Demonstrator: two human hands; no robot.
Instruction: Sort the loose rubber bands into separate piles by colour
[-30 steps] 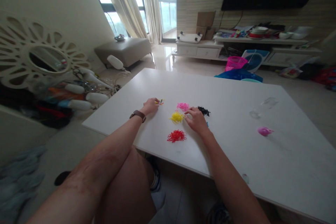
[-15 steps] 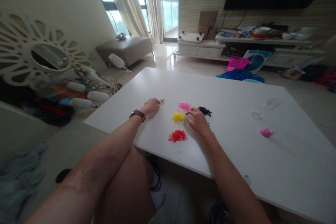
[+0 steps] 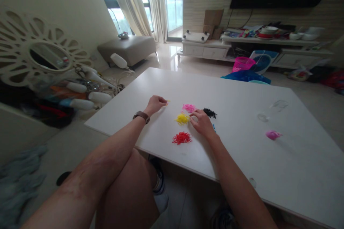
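Small rubber bands lie sorted by colour on a white table (image 3: 236, 150). My left hand (image 3: 155, 104), with a dark watch on its wrist, is closed in a pinch at a few mixed-colour bands (image 3: 168, 102), partly covering them. My right hand (image 3: 202, 123) rests with curled fingers, thumb and index fingertips together at the right edge of the yellow bands (image 3: 182, 118); anything between them is too small to make out. Just beyond are the pink bands (image 3: 189, 107) and the black bands (image 3: 209, 113). The red bands (image 3: 182, 137) lie nearer me. Blue bands (image 3: 214, 127) show partly behind my right hand.
To the right on the table are a clear container (image 3: 272, 111) lying on its side and a pink toy-like object (image 3: 273, 135). A small clear piece (image 3: 252, 182) lies by the front edge. Beyond the table stand a pink basket (image 3: 243, 64) and a grey bench (image 3: 129, 50).
My left hand has shifted slightly forward and right, over the mixed bands, so less of them shows. My right hand has stayed by the yellow bands.
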